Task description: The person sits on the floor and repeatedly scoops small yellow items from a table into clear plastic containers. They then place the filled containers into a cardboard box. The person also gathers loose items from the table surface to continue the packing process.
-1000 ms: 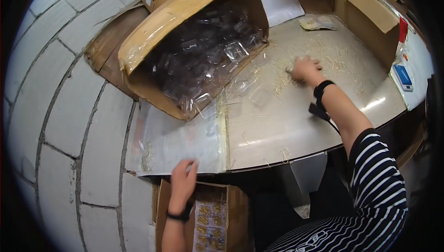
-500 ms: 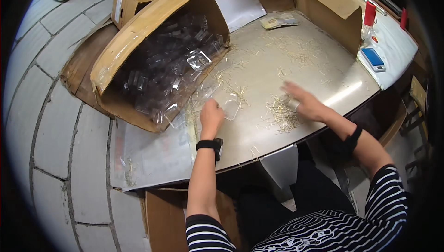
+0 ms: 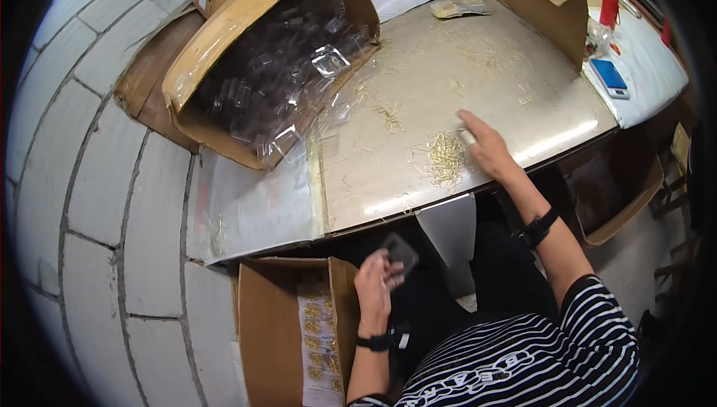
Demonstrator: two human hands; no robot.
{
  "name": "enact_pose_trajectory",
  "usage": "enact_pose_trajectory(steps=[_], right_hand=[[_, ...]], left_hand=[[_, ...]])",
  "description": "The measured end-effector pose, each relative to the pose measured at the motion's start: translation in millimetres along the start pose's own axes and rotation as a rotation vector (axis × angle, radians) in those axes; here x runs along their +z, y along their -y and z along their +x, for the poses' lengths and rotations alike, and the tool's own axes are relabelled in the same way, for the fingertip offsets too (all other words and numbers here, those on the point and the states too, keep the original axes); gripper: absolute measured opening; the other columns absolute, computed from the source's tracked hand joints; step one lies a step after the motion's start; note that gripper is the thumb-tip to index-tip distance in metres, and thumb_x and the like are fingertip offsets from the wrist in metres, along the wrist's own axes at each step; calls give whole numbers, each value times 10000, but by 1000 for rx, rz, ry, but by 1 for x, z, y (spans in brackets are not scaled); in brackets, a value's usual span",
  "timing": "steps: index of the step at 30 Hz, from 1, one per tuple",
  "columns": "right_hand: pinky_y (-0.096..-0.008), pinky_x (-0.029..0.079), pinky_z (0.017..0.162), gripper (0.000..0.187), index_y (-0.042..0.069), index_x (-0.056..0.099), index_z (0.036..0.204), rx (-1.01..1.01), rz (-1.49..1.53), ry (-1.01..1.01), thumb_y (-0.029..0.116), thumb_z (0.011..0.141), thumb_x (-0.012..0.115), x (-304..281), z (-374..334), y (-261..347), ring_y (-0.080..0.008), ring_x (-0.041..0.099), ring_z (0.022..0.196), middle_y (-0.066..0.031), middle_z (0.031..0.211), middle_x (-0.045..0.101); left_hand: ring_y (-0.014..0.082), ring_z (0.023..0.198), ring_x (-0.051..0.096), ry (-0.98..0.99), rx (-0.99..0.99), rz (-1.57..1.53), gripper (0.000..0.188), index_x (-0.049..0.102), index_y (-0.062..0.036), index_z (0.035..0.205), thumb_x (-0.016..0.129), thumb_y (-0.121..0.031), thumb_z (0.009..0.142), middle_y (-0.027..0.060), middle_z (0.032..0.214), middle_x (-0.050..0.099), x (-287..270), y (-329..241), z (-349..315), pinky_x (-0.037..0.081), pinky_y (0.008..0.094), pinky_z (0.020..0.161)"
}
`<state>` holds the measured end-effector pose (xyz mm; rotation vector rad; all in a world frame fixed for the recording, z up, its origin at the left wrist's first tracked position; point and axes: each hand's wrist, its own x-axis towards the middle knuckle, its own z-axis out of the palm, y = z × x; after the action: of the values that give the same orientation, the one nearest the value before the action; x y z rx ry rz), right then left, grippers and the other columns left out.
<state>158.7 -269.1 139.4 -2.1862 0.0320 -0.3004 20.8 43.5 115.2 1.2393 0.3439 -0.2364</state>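
Observation:
My left hand (image 3: 373, 287) is below the table's front edge, its fingers closed on a small clear plastic box (image 3: 404, 255). Beside and partly below it stands an open cardboard carton (image 3: 258, 332). Over the table, my right hand (image 3: 490, 154) has its fingers stretched out and holds nothing visible. A pale band (image 3: 467, 138) shows on one of its fingers. At its left edge lies a pile of small gold-coloured wire hooks (image 3: 446, 159). Smaller clusters and loose hooks are scattered farther back on the metal tabletop (image 3: 373, 175).
A large tipped carton (image 3: 224, 41) full of clear plastic boxes (image 3: 291, 71) lies at the left. Rows of gold clusters on white sheets (image 3: 314, 340) fill part of the lower carton. A blue-and-white scale (image 3: 609, 78) and red cylinder (image 3: 609, 8) stand at the right.
My left hand has moved from the tabletop down past the front edge, carrying the clear box. My right hand has shifted slightly; the hooks beside it are bunched tighter. The view has tilted down.

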Motion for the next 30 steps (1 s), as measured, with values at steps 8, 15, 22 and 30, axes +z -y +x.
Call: enact_pose_trajectory(steps=[8, 15, 22, 30], right_hand=[[-433, 261, 1102, 488, 44, 453, 1320, -395, -422, 196, 203, 863, 516, 71, 4, 35, -302, 318, 1348, -133, 1389, 434], [-394, 351, 1043, 491, -11, 512, 1224, -358, -416, 152, 31, 737, 553, 56, -72, 56, -341, 395, 1287, -182, 1338, 465], [-356, 502, 875, 425, 8, 581, 1139, -367, 43, -24, -111, 734, 536, -9, -139, 31, -339, 592, 1055, -170, 1165, 592], [-360, 513, 781, 319, -11, 626, 998, -241, 77, 159, -138, 720, 534, -25, -185, 3, -338, 638, 887, -176, 937, 643]], left_hand=[[337, 1037, 622, 227, -443, -56, 498, 458, 45, 1250, 419, -374, 984, 204, 1214, 564, 6, 118, 3, 535, 382, 784], [276, 843, 668, 358, -408, -258, 336, 542, 50, 1103, 377, -215, 978, 161, 1024, 633, 50, 135, 37, 564, 378, 731], [337, 814, 683, 407, -433, -266, 417, 473, 52, 1202, 295, -265, 997, 193, 1049, 631, 51, 138, 25, 584, 375, 624], [250, 968, 637, 429, -402, -247, 366, 486, 56, 1185, 344, -227, 1001, 171, 1105, 609, 31, 163, 36, 534, 369, 851]])
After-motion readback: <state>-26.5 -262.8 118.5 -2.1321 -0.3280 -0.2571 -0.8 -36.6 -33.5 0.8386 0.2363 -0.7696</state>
